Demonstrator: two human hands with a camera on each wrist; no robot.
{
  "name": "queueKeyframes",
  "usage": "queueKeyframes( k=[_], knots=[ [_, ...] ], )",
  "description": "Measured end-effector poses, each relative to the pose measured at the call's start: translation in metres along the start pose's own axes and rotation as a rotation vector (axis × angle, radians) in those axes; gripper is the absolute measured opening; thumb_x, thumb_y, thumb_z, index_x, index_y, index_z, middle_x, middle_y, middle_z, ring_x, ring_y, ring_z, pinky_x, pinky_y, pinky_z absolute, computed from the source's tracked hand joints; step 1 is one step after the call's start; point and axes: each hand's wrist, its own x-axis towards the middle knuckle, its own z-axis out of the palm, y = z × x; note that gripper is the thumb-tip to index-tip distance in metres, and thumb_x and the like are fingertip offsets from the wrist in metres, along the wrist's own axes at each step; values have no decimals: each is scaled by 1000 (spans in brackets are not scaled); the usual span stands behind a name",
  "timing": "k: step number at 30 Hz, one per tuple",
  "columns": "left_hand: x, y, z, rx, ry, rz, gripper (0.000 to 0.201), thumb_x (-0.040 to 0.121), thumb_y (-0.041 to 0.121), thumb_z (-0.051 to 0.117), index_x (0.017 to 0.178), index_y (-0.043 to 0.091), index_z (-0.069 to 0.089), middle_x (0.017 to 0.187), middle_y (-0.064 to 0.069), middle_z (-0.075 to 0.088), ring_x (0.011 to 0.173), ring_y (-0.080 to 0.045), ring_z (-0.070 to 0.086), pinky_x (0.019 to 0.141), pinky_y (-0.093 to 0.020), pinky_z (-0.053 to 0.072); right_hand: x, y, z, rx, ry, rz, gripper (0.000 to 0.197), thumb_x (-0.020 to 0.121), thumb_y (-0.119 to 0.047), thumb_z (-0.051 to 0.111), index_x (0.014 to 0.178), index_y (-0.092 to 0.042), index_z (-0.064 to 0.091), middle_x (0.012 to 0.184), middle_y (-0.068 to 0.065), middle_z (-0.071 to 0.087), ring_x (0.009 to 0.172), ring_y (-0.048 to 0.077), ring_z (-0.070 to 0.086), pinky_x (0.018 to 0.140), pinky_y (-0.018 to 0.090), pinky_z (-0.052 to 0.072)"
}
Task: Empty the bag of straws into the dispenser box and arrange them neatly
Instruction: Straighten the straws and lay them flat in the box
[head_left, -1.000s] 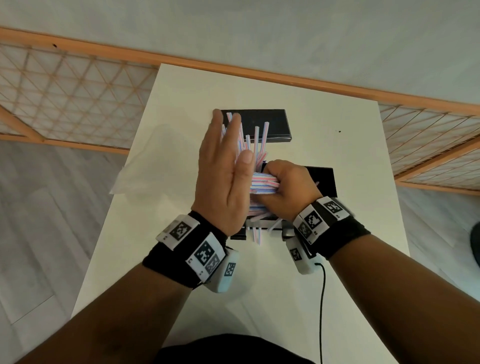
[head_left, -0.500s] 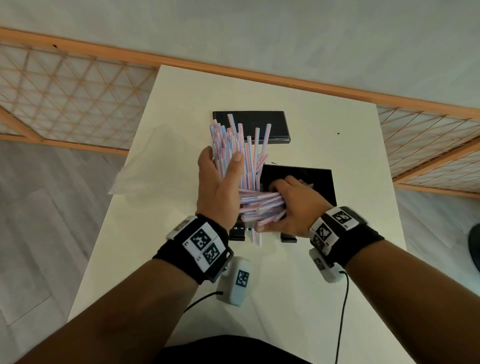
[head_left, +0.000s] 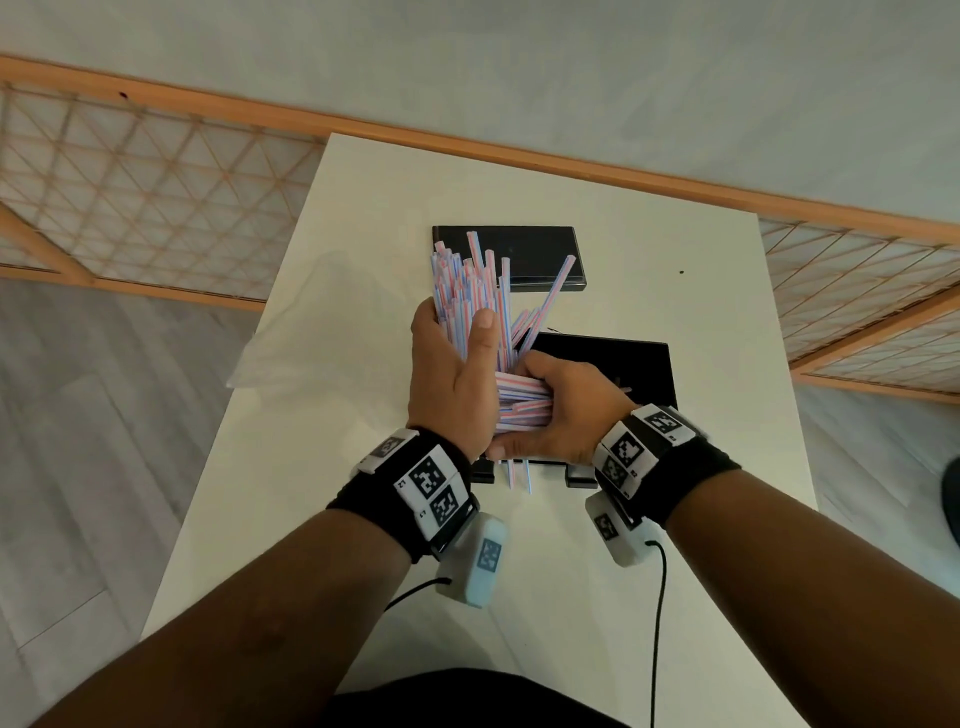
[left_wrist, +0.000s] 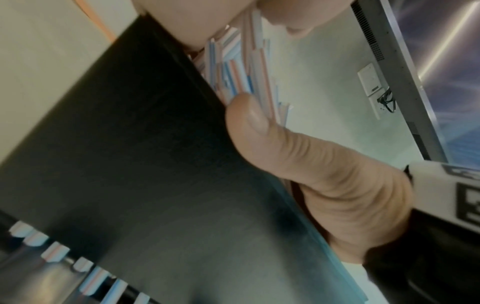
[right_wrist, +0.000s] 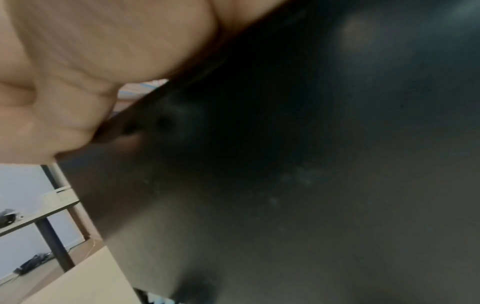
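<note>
Pink, blue and white striped straws (head_left: 467, 291) stand upright in a bundle over the black dispenser box (head_left: 623, 364). My left hand (head_left: 451, 358) wraps round this bundle from the left, thumb in front. A second bunch of straws (head_left: 522, 402) lies crosswise, and my right hand (head_left: 563, 410) grips it over the box's left part. One straw leans off to the right. In the left wrist view the box wall (left_wrist: 130, 164) fills the frame, with the straws (left_wrist: 239, 67) above it. The right wrist view shows only my palm (right_wrist: 91, 61) and the dark box wall (right_wrist: 311, 164).
The box's black lid (head_left: 519, 254) lies flat behind the box. An empty clear plastic bag (head_left: 311, 332) lies on the white table (head_left: 701, 291) to the left. A few straw ends (head_left: 519, 475) poke out at the box's front foot. A wooden lattice screen borders the table.
My left hand has slid down from flat against the straw tops and now wraps round the bundle. More straw length shows above it, and one straw has tipped to the right.
</note>
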Motion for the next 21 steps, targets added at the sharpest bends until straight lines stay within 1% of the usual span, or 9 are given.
queueKeyframes(
  k=[2,5,7,9,13,16,17,18,21],
  knots=[
    [-1,0,0,10,6,-2,79,85,67,39,141,11,42,131,-1,58,115,-11,57,101,-21,44,3,-1,0,9,-46,-1,69,49,-70,81,101,-34,56,92,-13,65,85,9,63,81,34,55],
    [0,-1,1,29,18,-8,76,86,66,39,140,12,42,130,-1,58,116,-14,58,103,-30,46,9,-4,-1,-23,-70,1,67,51,-68,83,104,-34,60,93,-12,67,86,9,63,83,36,55],
    [0,0,1,39,17,-18,74,89,65,40,140,12,42,130,1,58,116,-12,58,102,-26,45,8,-8,-4,-49,-59,-10,60,54,-64,85,100,-31,65,89,-10,66,82,9,62,79,35,55],
    [-1,1,0,45,15,-33,66,93,59,42,141,12,42,129,2,58,115,-9,57,100,-23,43,5,-12,-5,-71,-34,-42,55,56,-61,86,97,-28,69,87,-8,64,80,11,60,76,34,53],
    [-1,5,-3,22,10,-54,60,95,52,42,140,12,42,123,7,59,112,-10,59,97,-22,45,2,-15,-2,-50,27,-110,59,54,-58,86,102,-25,72,92,-4,60,86,14,58,76,36,52],
    [-1,7,-4,-4,-5,-75,48,95,52,44,131,21,42,116,16,58,105,4,60,92,-16,45,1,-16,-2,-4,61,-145,63,53,-57,84,105,-25,73,95,-4,61,87,14,60,78,38,53],
    [-1,8,-4,-28,-8,-76,46,94,54,45,128,24,41,115,16,59,103,7,60,91,-16,46,0,-17,-3,17,81,-160,62,54,-56,85,106,-24,73,95,-4,61,87,14,60,78,38,53],
    [-1,9,-5,-60,-6,-80,47,93,57,47,126,25,42,115,15,60,103,5,62,92,-18,48,-1,-18,-6,43,102,-175,62,54,-55,86,106,-23,73,95,-3,61,87,14,60,79,38,53],
    [-2,10,-8,-141,4,-100,68,83,68,48,129,19,44,120,6,61,113,-14,63,101,-39,52,-4,-21,-17,129,140,-184,67,56,-54,86,113,-21,71,100,-3,60,93,12,60,86,35,53]
  ],
)
